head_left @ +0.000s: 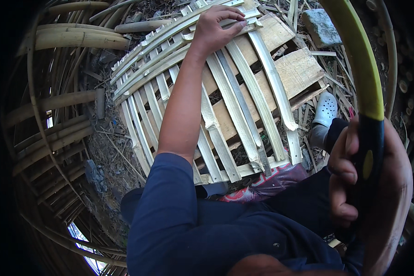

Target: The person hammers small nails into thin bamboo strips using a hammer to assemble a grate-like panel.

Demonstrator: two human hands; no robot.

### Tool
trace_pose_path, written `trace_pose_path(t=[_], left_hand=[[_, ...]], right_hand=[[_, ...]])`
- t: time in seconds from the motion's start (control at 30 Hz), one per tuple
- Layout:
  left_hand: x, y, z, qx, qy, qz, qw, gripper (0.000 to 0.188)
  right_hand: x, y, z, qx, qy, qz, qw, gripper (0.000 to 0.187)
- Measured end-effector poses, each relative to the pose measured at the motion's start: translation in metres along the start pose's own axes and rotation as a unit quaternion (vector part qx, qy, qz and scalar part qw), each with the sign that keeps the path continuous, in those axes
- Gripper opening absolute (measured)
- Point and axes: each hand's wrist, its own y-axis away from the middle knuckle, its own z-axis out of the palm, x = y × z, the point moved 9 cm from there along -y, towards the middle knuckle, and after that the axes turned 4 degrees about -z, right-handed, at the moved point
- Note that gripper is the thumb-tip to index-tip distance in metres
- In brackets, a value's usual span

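Head view: my right hand [370, 170] is clenched around the black grip of a tool with a yellow-and-black handle [368, 73]. Fingers wrap it fully; tool stands roughly upright, close to the camera, its upper end cut off by the picture edge. Can't tell its head.

Left hand [219, 28] is at the far edge of the slatted bamboo frame [211, 124], over the cross strips [145, 76]. Fingers bent, thumb close to the index tip. Can't tell if anything's pinched between them, or how firmly they touch the strip.

Frame is out front, between the knees and the far edge, slats lying over wide wooden boards [299, 71]. Near cross strip runs under the slat ends.

Containers: one shiny pink-red sack [271, 184] by the legs, just below the frame's near edge. Can't see inside.

Around: grey stone block [322, 27] upper right, pale clog [325, 109] right of the boards, bamboo poles [73, 40] left.
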Motion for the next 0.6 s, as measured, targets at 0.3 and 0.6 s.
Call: trace_pose_path(t=[0.3,0.6], left_hand=[[-0.004,0.006,-0.004,0.005,-0.014,-0.010,1.000,0.015],[0.005,-0.003,-0.001,0.000,-0.030,-0.002,1.000,0.017]], right_hand=[[-0.028,-0.013,0.017,-0.125,0.231,-0.177,0.948,0.040],[-0.039,-0.093,0.008,-0.019,0.303,-0.163,0.939,0.033]])
